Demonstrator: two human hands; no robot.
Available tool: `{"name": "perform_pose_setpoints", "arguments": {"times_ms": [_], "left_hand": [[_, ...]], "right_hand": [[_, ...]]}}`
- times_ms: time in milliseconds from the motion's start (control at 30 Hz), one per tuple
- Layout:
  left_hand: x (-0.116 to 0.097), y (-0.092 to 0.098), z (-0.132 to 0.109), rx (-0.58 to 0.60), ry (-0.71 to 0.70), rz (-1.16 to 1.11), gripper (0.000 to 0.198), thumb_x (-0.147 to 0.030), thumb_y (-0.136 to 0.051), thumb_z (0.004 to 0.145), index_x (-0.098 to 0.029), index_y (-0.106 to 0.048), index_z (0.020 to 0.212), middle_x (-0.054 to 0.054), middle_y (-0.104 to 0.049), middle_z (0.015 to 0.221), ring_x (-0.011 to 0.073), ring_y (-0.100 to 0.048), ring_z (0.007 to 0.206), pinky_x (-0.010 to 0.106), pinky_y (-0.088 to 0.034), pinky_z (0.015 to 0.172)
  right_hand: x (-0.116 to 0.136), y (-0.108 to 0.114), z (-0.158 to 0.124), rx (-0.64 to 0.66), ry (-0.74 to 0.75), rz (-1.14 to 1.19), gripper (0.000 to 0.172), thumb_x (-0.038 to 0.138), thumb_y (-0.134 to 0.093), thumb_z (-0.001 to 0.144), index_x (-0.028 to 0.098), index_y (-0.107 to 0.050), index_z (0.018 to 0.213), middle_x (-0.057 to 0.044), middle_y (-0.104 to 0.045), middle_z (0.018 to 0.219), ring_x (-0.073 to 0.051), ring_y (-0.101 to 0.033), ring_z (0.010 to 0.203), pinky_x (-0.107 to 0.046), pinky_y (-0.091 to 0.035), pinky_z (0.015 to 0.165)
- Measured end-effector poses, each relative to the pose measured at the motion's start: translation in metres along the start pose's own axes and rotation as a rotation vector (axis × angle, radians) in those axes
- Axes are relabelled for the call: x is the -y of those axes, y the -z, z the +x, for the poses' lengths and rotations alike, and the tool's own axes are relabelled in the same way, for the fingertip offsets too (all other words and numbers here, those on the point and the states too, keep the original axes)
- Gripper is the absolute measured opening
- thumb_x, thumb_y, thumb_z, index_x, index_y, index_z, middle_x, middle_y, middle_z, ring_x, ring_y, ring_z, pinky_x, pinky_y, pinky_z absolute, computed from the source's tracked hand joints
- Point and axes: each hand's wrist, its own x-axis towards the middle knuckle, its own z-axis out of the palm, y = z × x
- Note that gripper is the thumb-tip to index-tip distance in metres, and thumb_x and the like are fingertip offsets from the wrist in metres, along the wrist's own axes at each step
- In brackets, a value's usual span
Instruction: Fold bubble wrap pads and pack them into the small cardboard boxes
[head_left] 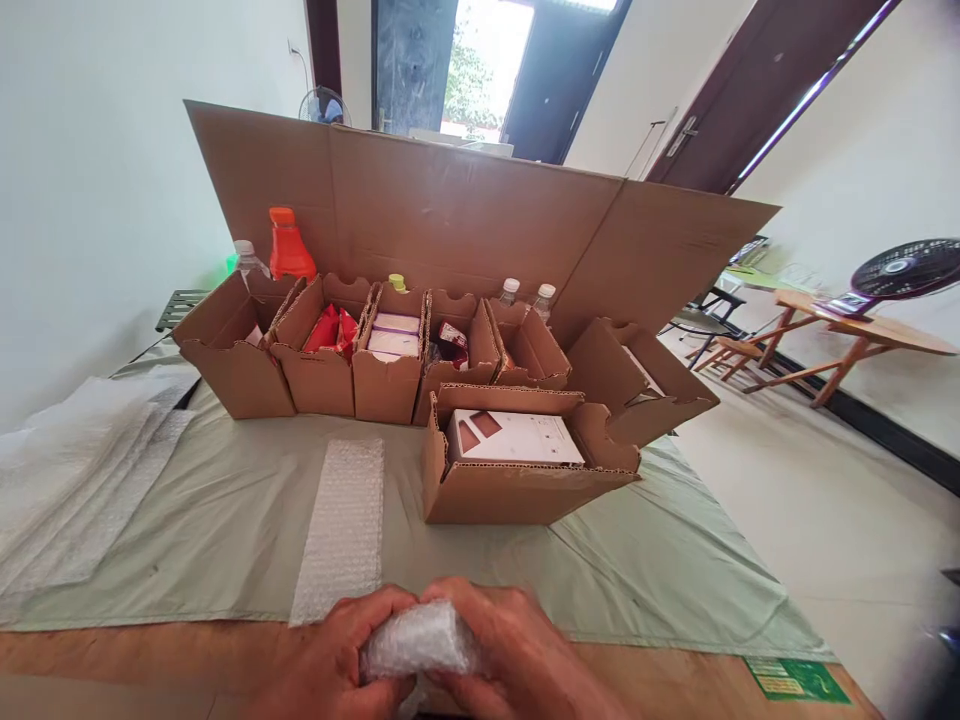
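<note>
Both hands grip one bubble-wrapped bundle (pixel 420 640) at the table's near edge. My left hand (pixel 352 645) is closed around its left side, and my right hand (pixel 502 640) clasps the right side. Whatever lies inside the wrap cannot be made out. Just beyond my left hand, a strip of bubble wrap (pixel 345 520) lies flat on the green cloth (pixel 247 510). An open cardboard box (pixel 510 495) stands past my right hand, with a white printed carton (pixel 517 438) inside it.
Behind stands a row of open cardboard bins (pixel 315 385), one with red packets (pixel 330 328). A tall cardboard panel (pixel 472 200) rises at the back, with an orange bottle (pixel 289 245) before it. Stacked bubble wrap sheets (pixel 82 470) lie at left. A fan (pixel 896 268) is far right.
</note>
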Motion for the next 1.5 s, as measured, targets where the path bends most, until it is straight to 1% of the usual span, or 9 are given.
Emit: {"name": "perform_pose_setpoints", "arguments": {"times_ms": [167, 267, 333, 500, 767, 1033, 1200, 1367, 1500], "left_hand": [[0.005, 0.012, 0.010, 0.008, -0.211, -0.400, 0.060, -0.047, -0.074, 0.077, -0.024, -0.060, 0.131, 0.007, -0.072, 0.103, 0.0198, -0.065, 0.081, 0.031, -0.053, 0.075], [-0.010, 0.025, 0.019, -0.177, -0.315, -0.299, 0.042, -0.041, -0.066, 0.088, -0.026, -0.064, 0.127, 0.008, -0.071, 0.105, 0.0187, -0.066, 0.082, 0.031, -0.055, 0.077], [-0.026, 0.029, 0.029, -0.320, -0.400, -0.135, 0.035, -0.032, -0.064, 0.089, -0.029, -0.066, 0.124, 0.007, -0.071, 0.106, 0.0184, -0.065, 0.083, 0.032, -0.056, 0.078], [-0.056, 0.020, 0.059, -0.599, -0.594, 0.167, 0.042, -0.026, -0.063, 0.089, -0.031, -0.061, 0.130, 0.012, -0.055, 0.143, 0.0239, -0.065, 0.103, 0.044, -0.057, 0.092], [-0.047, 0.002, 0.085, -0.581, -0.562, 0.134, 0.066, -0.024, -0.060, 0.090, -0.035, -0.038, 0.151, 0.013, -0.037, 0.160, 0.0357, -0.047, 0.140, 0.056, -0.052, 0.102], [-0.037, -0.008, 0.087, -0.549, -0.565, 0.073, 0.069, -0.023, -0.059, 0.091, -0.035, -0.033, 0.153, 0.014, -0.034, 0.162, 0.0354, -0.045, 0.143, 0.054, -0.054, 0.101], [-0.038, -0.009, 0.088, -0.547, -0.539, 0.021, 0.075, -0.024, -0.060, 0.091, -0.033, -0.022, 0.156, 0.016, -0.041, 0.155, 0.0339, -0.052, 0.135, 0.051, -0.057, 0.095], [-0.038, -0.011, 0.090, -0.549, -0.547, -0.010, 0.074, -0.023, -0.059, 0.091, -0.028, -0.023, 0.156, 0.017, -0.045, 0.152, 0.0327, -0.055, 0.132, 0.048, -0.058, 0.095], [-0.035, -0.012, 0.091, -0.551, -0.566, 0.005, 0.073, -0.023, -0.058, 0.091, -0.028, -0.024, 0.156, 0.017, -0.040, 0.156, 0.0331, -0.049, 0.137, 0.049, -0.055, 0.099]], "right_hand": [[0.008, 0.081, -0.001, -0.139, -0.026, 0.140, 0.020, 0.035, -0.068, 0.086, 0.030, -0.071, 0.105, -0.003, -0.077, 0.091, -0.020, -0.069, 0.069, -0.028, -0.054, 0.058], [0.005, 0.134, 0.021, -0.249, -0.075, 0.146, 0.025, 0.045, -0.073, 0.082, 0.026, -0.072, 0.099, -0.005, -0.073, 0.082, -0.021, -0.067, 0.069, -0.029, -0.053, 0.059], [0.000, 0.157, 0.049, -0.190, -0.123, 0.215, 0.028, 0.048, -0.074, 0.080, 0.023, -0.071, 0.093, -0.004, -0.072, 0.080, -0.020, -0.067, 0.070, -0.028, -0.051, 0.059], [-0.009, 0.165, 0.130, 0.130, -0.256, 0.303, 0.028, 0.043, -0.074, 0.075, 0.017, -0.070, 0.085, -0.002, -0.069, 0.075, -0.013, -0.061, 0.063, -0.021, -0.045, 0.051], [0.007, 0.193, 0.169, 0.166, -0.333, 0.067, 0.016, 0.032, -0.073, 0.075, 0.017, -0.071, 0.075, -0.004, -0.069, 0.071, -0.015, -0.063, 0.062, -0.022, -0.048, 0.052], [0.035, 0.141, 0.164, 0.189, -0.354, -0.371, 0.009, 0.019, -0.063, 0.078, 0.018, -0.063, 0.070, -0.001, -0.063, 0.057, -0.015, -0.060, 0.051, -0.023, -0.040, 0.045], [0.035, 0.121, 0.169, -0.097, -0.337, -0.557, 0.010, 0.021, -0.062, 0.080, 0.014, -0.068, 0.082, -0.014, -0.075, 0.082, -0.028, -0.073, 0.088, -0.028, -0.051, 0.066], [0.029, 0.106, 0.162, 0.006, -0.404, -0.224, 0.014, 0.027, -0.059, 0.084, 0.015, -0.065, 0.087, -0.009, -0.076, 0.078, -0.019, -0.071, 0.061, -0.023, -0.051, 0.048], [0.031, 0.108, 0.151, 0.081, -0.472, 0.105, 0.017, 0.028, -0.058, 0.089, 0.015, -0.063, 0.080, -0.008, -0.075, 0.080, -0.016, -0.069, 0.060, -0.019, -0.048, 0.041]]}}
